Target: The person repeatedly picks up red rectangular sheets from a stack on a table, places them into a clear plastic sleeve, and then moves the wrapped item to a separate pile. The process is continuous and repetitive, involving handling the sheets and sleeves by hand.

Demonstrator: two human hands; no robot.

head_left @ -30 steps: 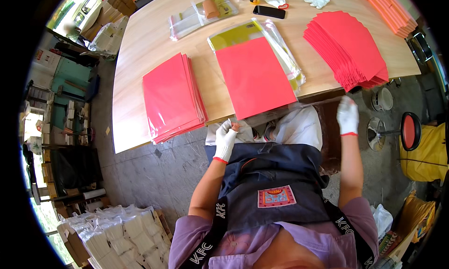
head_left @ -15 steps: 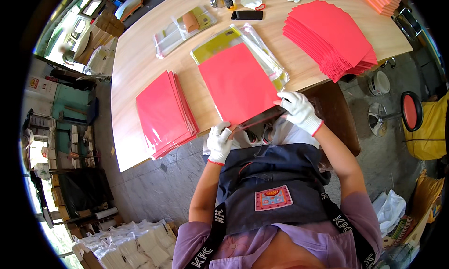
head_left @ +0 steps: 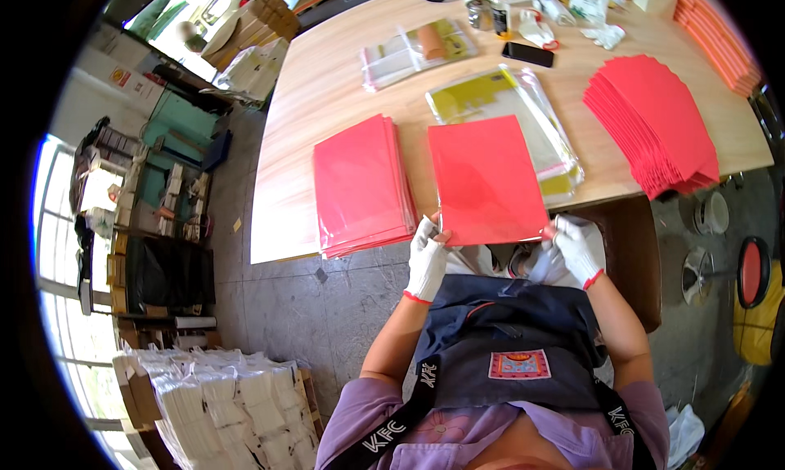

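Note:
A flat red card (head_left: 488,180) in a clear plastic sleeve lies over the table's near edge, its far part overlapping a pile of clear plastic bags (head_left: 549,135). My left hand (head_left: 428,257), in a white glove with bare fingertips showing, pinches the near left corner. At the near right corner, my gloved right hand (head_left: 576,253) is closed on the sleeve's edge. Left of the card sits a stack of bagged red cards (head_left: 360,184). A fanned stack of red cards (head_left: 654,118) without sleeves lies to the right.
Another pile of clear bags with a brown roll (head_left: 431,42) on it lies farther back. Near it are a black phone (head_left: 527,55), a bottle (head_left: 500,14) and a jar (head_left: 480,14). A brown stool (head_left: 630,249) stands under the table's edge. Wrapped white bundles (head_left: 229,413) stand at lower left.
The view has swung left, shifting the scene to the right. The red card has turned straighter to me and come nearer. Loose plastic below its near edge no longer shows.

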